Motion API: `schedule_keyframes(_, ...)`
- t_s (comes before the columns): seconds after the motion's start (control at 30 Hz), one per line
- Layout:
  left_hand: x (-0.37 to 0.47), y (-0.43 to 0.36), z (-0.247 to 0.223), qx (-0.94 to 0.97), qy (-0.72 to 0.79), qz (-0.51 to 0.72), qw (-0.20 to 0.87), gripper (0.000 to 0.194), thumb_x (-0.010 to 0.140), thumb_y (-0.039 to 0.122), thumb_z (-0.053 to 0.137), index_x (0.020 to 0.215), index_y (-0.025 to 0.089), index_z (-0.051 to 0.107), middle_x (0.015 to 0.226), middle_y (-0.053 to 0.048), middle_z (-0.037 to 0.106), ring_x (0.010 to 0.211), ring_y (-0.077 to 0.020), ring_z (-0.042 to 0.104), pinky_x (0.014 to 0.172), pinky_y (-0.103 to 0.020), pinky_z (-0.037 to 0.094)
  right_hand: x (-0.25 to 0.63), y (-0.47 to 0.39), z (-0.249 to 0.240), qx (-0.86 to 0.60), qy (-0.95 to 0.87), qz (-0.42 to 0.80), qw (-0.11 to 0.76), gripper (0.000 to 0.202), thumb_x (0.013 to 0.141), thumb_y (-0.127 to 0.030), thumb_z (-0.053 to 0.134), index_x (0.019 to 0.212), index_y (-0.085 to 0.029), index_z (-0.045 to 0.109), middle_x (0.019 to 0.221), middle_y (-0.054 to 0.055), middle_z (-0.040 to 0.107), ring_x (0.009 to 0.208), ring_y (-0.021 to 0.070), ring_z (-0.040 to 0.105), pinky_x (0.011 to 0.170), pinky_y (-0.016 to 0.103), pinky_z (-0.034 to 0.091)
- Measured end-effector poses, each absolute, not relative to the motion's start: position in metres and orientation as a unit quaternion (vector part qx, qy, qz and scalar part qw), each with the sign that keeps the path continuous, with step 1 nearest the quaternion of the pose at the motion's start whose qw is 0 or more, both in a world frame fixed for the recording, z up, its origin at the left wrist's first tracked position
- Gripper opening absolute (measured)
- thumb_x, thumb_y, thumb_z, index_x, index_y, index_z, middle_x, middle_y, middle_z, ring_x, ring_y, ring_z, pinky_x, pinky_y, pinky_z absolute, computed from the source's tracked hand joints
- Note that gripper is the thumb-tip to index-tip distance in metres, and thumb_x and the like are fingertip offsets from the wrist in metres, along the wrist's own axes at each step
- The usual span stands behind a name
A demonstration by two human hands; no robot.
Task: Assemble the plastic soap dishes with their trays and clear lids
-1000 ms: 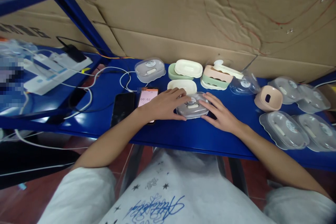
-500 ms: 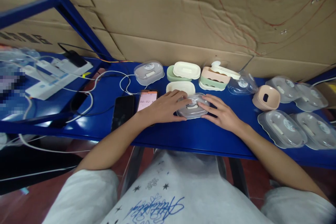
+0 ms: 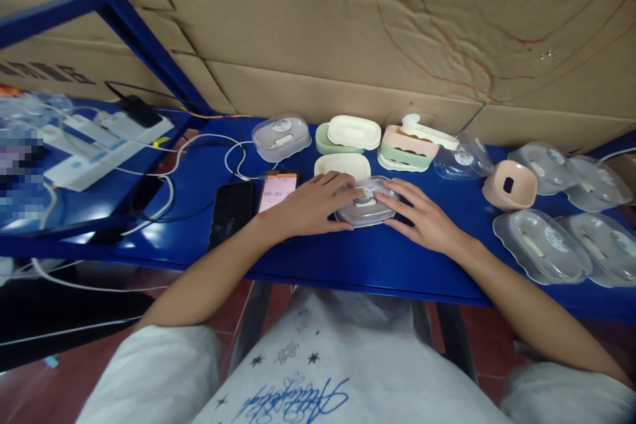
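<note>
A small oval box with a clear domed plastic lid (image 3: pixel 366 212) rests on the blue tabletop in front of me, with a round sticker on top. From the left, my left hand (image 3: pixel 318 202) curls round its side, one finger lying over the lid. My right hand (image 3: pixel 422 215) holds the opposite side, fingertips against the clear plastic. Just behind the box is a cream oval tray (image 3: pixel 342 164), partly covered by my left fingers. My left forearm passes over the lower part of a lit phone (image 3: pixel 278 191) showing a timer.
Clear-lidded boxes (image 3: pixel 544 245) stand grouped at the right, beside a pink cup-like holder (image 3: pixel 510 185). Along the back are a stack of pink and green trays (image 3: pixel 410 144), a loose clear lid (image 3: pixel 462 158) and another lidded box (image 3: pixel 281 138). A dark phone (image 3: pixel 231 214) and power strip (image 3: pixel 109 152) lie left.
Both hands keep their places on the clear-lidded box. The view has shifted slightly, and the timer reading on the phone has advanced.
</note>
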State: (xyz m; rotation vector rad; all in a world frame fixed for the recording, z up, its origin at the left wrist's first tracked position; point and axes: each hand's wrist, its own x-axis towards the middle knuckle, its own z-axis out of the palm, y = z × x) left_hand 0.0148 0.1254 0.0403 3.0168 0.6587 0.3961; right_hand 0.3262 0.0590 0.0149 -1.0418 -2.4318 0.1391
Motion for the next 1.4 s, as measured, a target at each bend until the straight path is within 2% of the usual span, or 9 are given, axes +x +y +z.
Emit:
schedule_keyframes(0.17,0.015,0.127,0.037,0.966,0.217,0.136,0.034,0.063,0.098,0.049,0.075,0.151,0.022,0.053,0.145,-0.018,0.058,0.134,-0.0371,0.057,0.114,-0.053,0.051,0.324,0.057,0.013,-0.386,-0.888,0.057,0.241,0.076,0.106,-0.032,0.063,0.172,-0.044,0.027,0.177,0.006,0.033,0.163,0.0354,0.034,0.129,0.064,0.041)
schedule_keyframes(0.4,0.009,0.130,0.046,0.959,0.210,0.174,0.081,0.056,0.104,0.052,0.066,0.151,0.024,0.054,0.147,-0.017,0.059,0.135,-0.0346,0.058,0.114,-0.052,0.051,0.326,0.057,0.015,-0.387,-0.890,0.051,0.236,0.077,0.106,-0.032,0.064,0.172,-0.045,0.027,0.178,0.005,0.030,0.161,0.0345,0.038,0.128,0.062,0.043)
schedule_keyframes(0.5,0.003,0.138,0.053,0.943,0.254,0.202,0.074,0.038,0.113,0.038,0.045,0.145,0.021,0.058,0.142,-0.015,0.065,0.134,-0.0306,0.062,0.112,-0.049,0.051,0.325,0.057,0.015,-0.385,-0.891,0.054,0.236,0.078,0.106,-0.031,0.064,0.172,-0.046,0.025,0.178,0.005,0.030,0.161,0.0340,0.038,0.129,0.061,0.043)
schedule_keyframes(0.6,-0.002,0.146,0.054,0.929,0.319,0.187,0.037,0.037,0.110,0.020,0.037,0.134,0.017,0.064,0.132,-0.015,0.072,0.126,-0.0306,0.067,0.108,-0.050,0.052,0.325,0.058,0.016,-0.388,-0.889,0.059,0.235,0.078,0.106,-0.031,0.064,0.172,-0.046,0.025,0.178,0.004,0.030,0.161,0.0342,0.039,0.128,0.061,0.044)
schedule_keyframes(0.7,-0.004,0.151,0.050,0.927,0.346,0.141,-0.004,0.036,0.105,0.016,0.042,0.131,0.015,0.067,0.128,-0.017,0.074,0.121,-0.0324,0.070,0.105,-0.051,0.053,0.324,0.058,0.016,-0.394,-0.888,0.059,0.228,0.078,0.106,-0.032,0.063,0.172,-0.046,0.024,0.179,0.004,0.030,0.160,0.0353,0.039,0.128,0.062,0.044)
schedule_keyframes(0.9,-0.001,0.150,0.038,0.936,0.344,0.070,-0.034,0.028,0.100,0.023,0.060,0.125,0.017,0.072,0.124,-0.015,0.075,0.120,-0.0347,0.069,0.102,-0.050,0.053,0.324,0.057,0.016,-0.395,-0.889,0.034,0.229,0.078,0.106,-0.034,0.063,0.172,-0.047,0.023,0.176,0.004,0.035,0.158,0.0353,0.043,0.125,0.062,0.047)
schedule_keyframes(1.1,0.000,0.149,0.042,0.926,0.367,0.042,-0.077,0.018,0.102,0.020,0.057,0.108,0.015,0.074,0.111,-0.015,0.076,0.109,-0.0352,0.071,0.089,-0.046,0.054,0.328,0.058,0.011,-0.399,-0.882,-0.009,0.250,0.075,0.104,-0.036,0.067,0.170,-0.046,0.032,0.167,0.007,0.049,0.150,0.0354,0.053,0.119,0.059,0.052)
schedule_keyframes(1.3,0.002,0.149,0.042,0.916,0.386,0.074,-0.076,0.019,0.101,0.017,0.056,0.111,0.014,0.072,0.112,-0.017,0.075,0.110,-0.0360,0.070,0.086,-0.047,0.054,0.327,0.060,0.011,-0.384,-0.893,0.032,0.232,0.071,0.108,-0.034,0.060,0.171,-0.044,0.030,0.173,0.008,0.039,0.158,0.0358,0.042,0.124,0.062,0.045)
schedule_keyframes(1.4,0.002,0.149,0.040,0.917,0.385,0.069,-0.082,0.018,0.100,0.016,0.057,0.111,0.014,0.072,0.112,-0.017,0.075,0.111,-0.0361,0.070,0.086,-0.046,0.054,0.327,0.060,0.012,-0.388,-0.892,0.030,0.231,0.068,0.108,-0.035,0.059,0.171,-0.041,0.032,0.172,0.010,0.041,0.158,0.0355,0.043,0.123,0.062,0.045)
